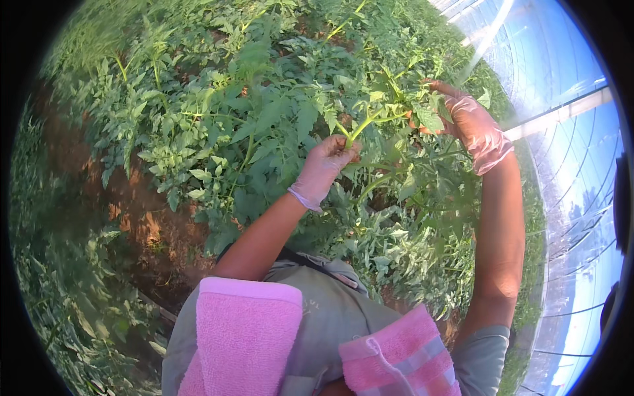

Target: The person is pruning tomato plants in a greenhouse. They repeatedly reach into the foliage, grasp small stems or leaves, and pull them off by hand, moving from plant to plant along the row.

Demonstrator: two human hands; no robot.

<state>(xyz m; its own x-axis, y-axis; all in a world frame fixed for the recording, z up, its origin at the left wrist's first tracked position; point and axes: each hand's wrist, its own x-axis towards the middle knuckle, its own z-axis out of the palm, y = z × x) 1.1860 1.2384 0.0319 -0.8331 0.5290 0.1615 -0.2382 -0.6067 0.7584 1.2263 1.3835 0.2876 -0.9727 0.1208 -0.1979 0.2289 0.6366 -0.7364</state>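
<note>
Rows of leafy tomato plants (277,109) fill the view before me. My left hand (329,161), in a thin translucent glove, pinches a pale green tomato stem (357,132) just below where it forks. To the right and farther up, my right hand (463,116), gloved the same way, is curved around the outer side of the foliage. Its fingers are spread, with the fingertips partly behind a tomato leaf (430,118); whether they grip anything is hidden. Thicker stems run below and between both hands.
Brown soil (148,222) forms a path at the left, with more plants beyond it. Clear plastic greenhouse sheeting (569,198) and a pale frame bar (562,114) stand at the right. A pink towel (247,331) hangs over my chest.
</note>
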